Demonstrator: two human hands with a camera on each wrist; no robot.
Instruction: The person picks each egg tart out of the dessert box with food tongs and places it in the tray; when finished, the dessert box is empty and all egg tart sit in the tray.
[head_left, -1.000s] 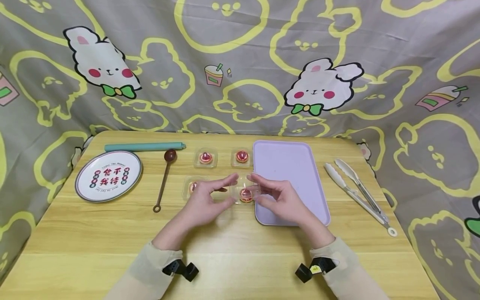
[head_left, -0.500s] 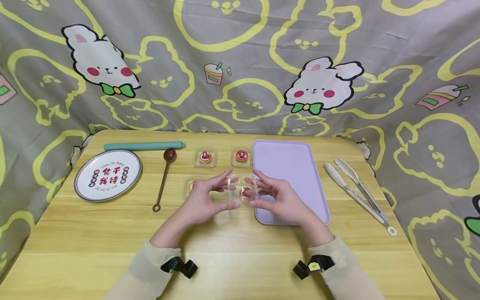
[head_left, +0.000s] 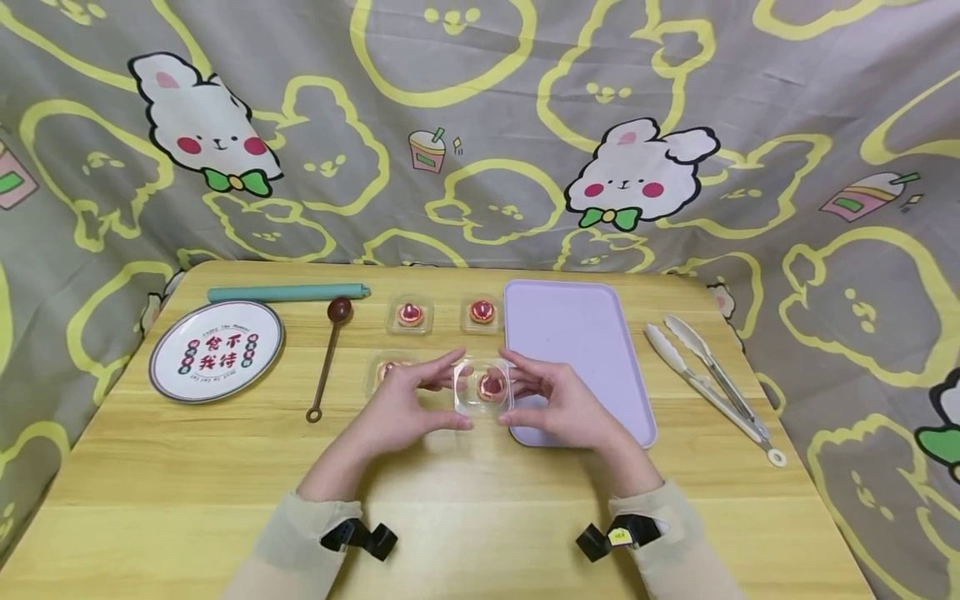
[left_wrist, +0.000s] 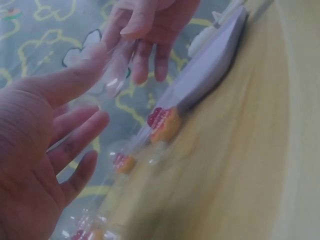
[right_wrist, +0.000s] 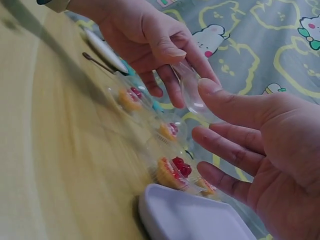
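Observation:
A clear plastic lid [head_left: 468,398] hangs over the table between both hands, domed and see-through. My left hand [head_left: 405,402] pinches its left edge between thumb and fingers; my right hand [head_left: 564,407] pinches the right edge. Below it, a small tart [left_wrist: 165,125] with red fruit on top shows through the plastic in the head view. In the right wrist view the lid [right_wrist: 192,95] is tilted on edge, well apart from the uncovered tart [right_wrist: 174,172]. Another boxed tart [head_left: 386,369] lies partly hidden behind my left hand.
Two more boxed tarts, one at the back left [head_left: 410,314] and one at the back right [head_left: 482,312], stand behind the hands. A lilac tray [head_left: 577,333] and tongs [head_left: 716,387] lie right. Left are a brown ladle [head_left: 330,354], a plate [head_left: 217,379] and a teal rod [head_left: 288,292].
The lid has shifted slightly toward the person and turned more face-on to the head camera. Both hands keep their pinch on its edges; the tart beneath stays put.

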